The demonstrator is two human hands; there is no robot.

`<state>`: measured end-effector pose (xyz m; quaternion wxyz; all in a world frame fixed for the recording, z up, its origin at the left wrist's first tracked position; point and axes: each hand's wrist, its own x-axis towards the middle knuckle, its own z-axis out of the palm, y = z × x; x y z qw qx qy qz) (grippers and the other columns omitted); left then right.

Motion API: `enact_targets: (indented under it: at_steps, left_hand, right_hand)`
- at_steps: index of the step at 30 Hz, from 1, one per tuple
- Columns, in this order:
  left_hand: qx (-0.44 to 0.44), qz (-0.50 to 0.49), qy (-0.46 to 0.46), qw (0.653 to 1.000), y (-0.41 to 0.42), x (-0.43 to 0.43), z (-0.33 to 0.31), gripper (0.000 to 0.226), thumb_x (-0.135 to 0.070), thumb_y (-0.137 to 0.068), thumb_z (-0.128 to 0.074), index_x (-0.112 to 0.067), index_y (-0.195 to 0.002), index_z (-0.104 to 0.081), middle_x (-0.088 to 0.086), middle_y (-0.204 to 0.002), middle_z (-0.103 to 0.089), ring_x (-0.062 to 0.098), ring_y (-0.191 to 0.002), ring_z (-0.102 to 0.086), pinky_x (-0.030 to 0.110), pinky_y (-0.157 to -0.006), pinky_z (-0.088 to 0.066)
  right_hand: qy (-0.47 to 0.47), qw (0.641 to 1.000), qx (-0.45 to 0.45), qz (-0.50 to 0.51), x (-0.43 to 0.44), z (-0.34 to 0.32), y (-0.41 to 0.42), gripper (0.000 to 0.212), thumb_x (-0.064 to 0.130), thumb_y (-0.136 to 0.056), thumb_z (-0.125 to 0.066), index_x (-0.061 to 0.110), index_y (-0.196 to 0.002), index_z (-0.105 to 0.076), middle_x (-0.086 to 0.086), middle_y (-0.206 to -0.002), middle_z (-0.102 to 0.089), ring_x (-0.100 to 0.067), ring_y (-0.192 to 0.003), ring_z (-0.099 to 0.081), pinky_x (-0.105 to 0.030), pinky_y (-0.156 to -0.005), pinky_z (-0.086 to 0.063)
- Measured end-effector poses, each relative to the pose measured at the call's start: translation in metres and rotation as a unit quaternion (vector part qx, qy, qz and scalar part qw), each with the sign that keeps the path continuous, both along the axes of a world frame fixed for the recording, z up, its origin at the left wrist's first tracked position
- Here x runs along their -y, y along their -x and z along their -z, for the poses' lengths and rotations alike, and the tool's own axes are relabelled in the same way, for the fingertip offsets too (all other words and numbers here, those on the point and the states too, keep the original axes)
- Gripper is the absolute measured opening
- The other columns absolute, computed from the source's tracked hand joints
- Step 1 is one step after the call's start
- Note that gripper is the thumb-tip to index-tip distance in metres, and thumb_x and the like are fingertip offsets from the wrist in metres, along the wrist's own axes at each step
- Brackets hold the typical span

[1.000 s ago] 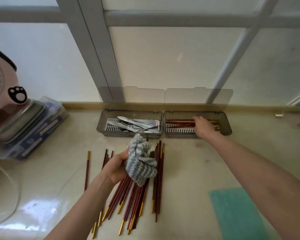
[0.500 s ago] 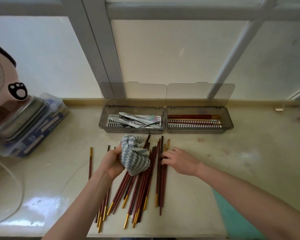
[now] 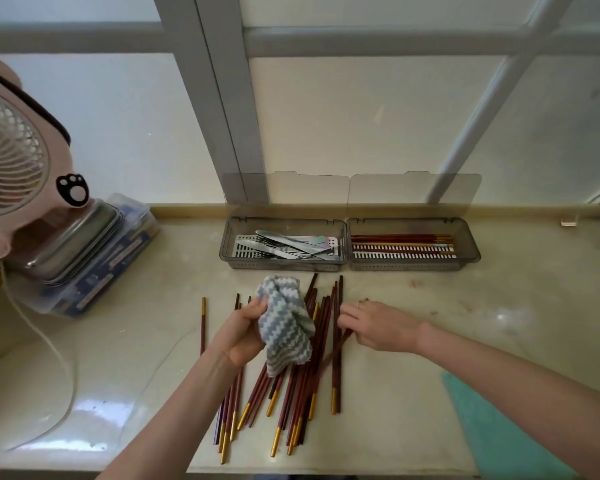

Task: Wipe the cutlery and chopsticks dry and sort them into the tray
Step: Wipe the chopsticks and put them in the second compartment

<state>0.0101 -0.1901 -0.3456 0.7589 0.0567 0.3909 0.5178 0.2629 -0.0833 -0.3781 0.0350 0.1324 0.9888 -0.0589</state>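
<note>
Drying time at the window ledge: the next stick is best lifted clear of its neighbours on its own, then drawn full-length through the cloth (image 3: 284, 323) and laid parallel to the sorted chopsticks (image 3: 395, 239) in the tray's right compartment (image 3: 413, 266). Steel cutlery (image 3: 284, 245) lies in the left compartment (image 3: 281, 266). The right hand (image 3: 378, 327) reaches in low from the right, fingers curled over a slanted chopstick (image 3: 333, 355) and thumb beneath, pinching it at the edge of the loose chopsticks (image 3: 312, 386) fanned on the pale worktop (image 3: 430, 393). The left hand (image 3: 238, 336) grips the bunched cloth just above the pile, palm turned inward.
</note>
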Motion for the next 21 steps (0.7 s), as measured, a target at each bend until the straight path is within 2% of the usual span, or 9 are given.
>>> enact_targets:
  at_steps: [3, 5, 7, 9, 11, 12, 14, 18, 21]
  left_hand:
    - [-0.016, 0.017, -0.025, 0.999, -0.001, -0.001, 0.002, 0.091, -0.012, -0.036, -0.092, -0.001, -0.118, -0.055, 0.019, -0.099, -0.069, 0.031, -0.085, -0.069, 0.040, -0.072, -0.058]
    - [-0.010, 0.028, -0.047, 0.998, -0.005, -0.002, -0.001, 0.081, -0.008, -0.042, -0.089, -0.001, -0.117, -0.059, 0.021, -0.103, -0.067, 0.033, -0.090, -0.067, 0.042, -0.080, -0.056]
    - [-0.011, 0.024, -0.070, 0.997, -0.010, -0.005, -0.003, 0.066, -0.008, -0.046, -0.087, -0.006, -0.109, -0.065, 0.019, -0.105, -0.066, 0.030, -0.090, -0.067, 0.041, -0.080, -0.056]
    - [-0.022, 0.020, -0.094, 0.995, -0.012, -0.009, -0.006, 0.062, -0.015, -0.053, -0.086, -0.007, -0.110, -0.063, 0.017, -0.107, -0.065, 0.027, -0.092, -0.066, 0.039, -0.079, -0.055]
    - [-0.024, 0.010, -0.112, 0.993, -0.013, -0.012, -0.008, 0.065, -0.023, -0.056, -0.086, -0.006, -0.113, -0.060, 0.014, -0.105, -0.066, 0.025, -0.092, -0.066, 0.036, -0.077, -0.055]
    - [-0.026, 0.001, -0.115, 0.993, -0.012, -0.014, -0.009, 0.068, -0.026, -0.056, -0.087, -0.005, -0.114, -0.058, 0.013, -0.103, -0.067, 0.024, -0.091, -0.066, 0.035, -0.076, -0.055]
    - [-0.033, -0.015, -0.118, 0.992, -0.011, -0.014, -0.011, 0.071, -0.032, -0.053, -0.088, -0.007, -0.113, -0.059, 0.010, -0.099, -0.068, 0.021, -0.089, -0.066, 0.033, -0.074, -0.055]
    - [-0.023, -0.041, -0.124, 0.991, -0.006, -0.014, -0.010, 0.069, -0.035, -0.052, -0.088, -0.012, -0.111, -0.060, 0.006, -0.098, -0.067, 0.019, -0.089, -0.065, 0.033, -0.075, -0.055]
    - [-0.049, -0.041, -0.122, 0.990, -0.004, -0.015, -0.010, 0.072, -0.038, -0.058, -0.085, -0.010, -0.118, -0.057, 0.008, -0.105, -0.064, 0.022, -0.097, -0.061, 0.039, -0.088, -0.053]
  right_hand:
    - [0.055, 0.990, -0.084, 0.096, 0.011, -0.019, 0.005, 0.019, 0.021, -0.094, -0.051, 0.012, -0.110, -0.053, 0.005, -0.102, -0.046, -0.007, -0.072, -0.049, -0.018, -0.062, -0.042]
    - [0.159, 0.962, -0.142, 0.171, 0.022, -0.037, 0.017, 0.022, 0.029, -0.099, -0.042, 0.012, -0.100, -0.055, 0.010, -0.096, -0.045, -0.004, -0.071, -0.047, -0.017, -0.065, -0.040]
    - [0.274, 0.920, -0.168, 0.225, 0.032, -0.049, 0.029, 0.021, 0.031, -0.099, -0.043, 0.019, -0.084, -0.052, 0.013, -0.081, -0.049, -0.002, -0.068, -0.050, -0.017, -0.065, -0.040]
    - [0.398, 0.865, -0.162, 0.259, 0.042, -0.052, 0.038, 0.023, 0.027, -0.099, -0.045, 0.018, -0.079, -0.052, 0.010, -0.072, -0.056, -0.002, -0.066, -0.056, -0.027, -0.066, -0.047]
    - [0.538, 0.770, -0.163, 0.301, 0.052, -0.051, 0.043, 0.023, 0.022, -0.100, -0.043, 0.009, -0.083, -0.054, -0.003, -0.068, -0.061, -0.016, -0.061, -0.061, -0.039, -0.062, -0.052]
    - [0.589, 0.725, -0.165, 0.315, 0.056, -0.051, 0.044, 0.023, 0.020, -0.101, -0.041, 0.007, -0.086, -0.053, -0.006, -0.067, -0.061, -0.020, -0.055, -0.060, -0.037, -0.054, -0.051]
    - [0.627, 0.683, -0.179, 0.330, 0.062, -0.052, 0.044, 0.023, 0.019, -0.102, -0.039, 0.007, -0.092, -0.055, -0.006, -0.063, -0.059, -0.018, -0.045, -0.052, -0.029, -0.043, -0.041]
    - [0.667, 0.622, -0.238, 0.334, 0.068, -0.048, 0.039, 0.033, 0.029, -0.101, -0.037, 0.004, -0.096, -0.058, -0.005, -0.056, -0.047, -0.013, -0.038, -0.030, -0.025, -0.039, -0.021]
    - [0.684, 0.608, -0.230, 0.332, 0.070, -0.046, 0.036, 0.038, 0.039, -0.095, -0.042, 0.006, -0.088, -0.059, -0.005, -0.050, -0.040, -0.012, -0.035, -0.022, -0.025, -0.038, -0.016]
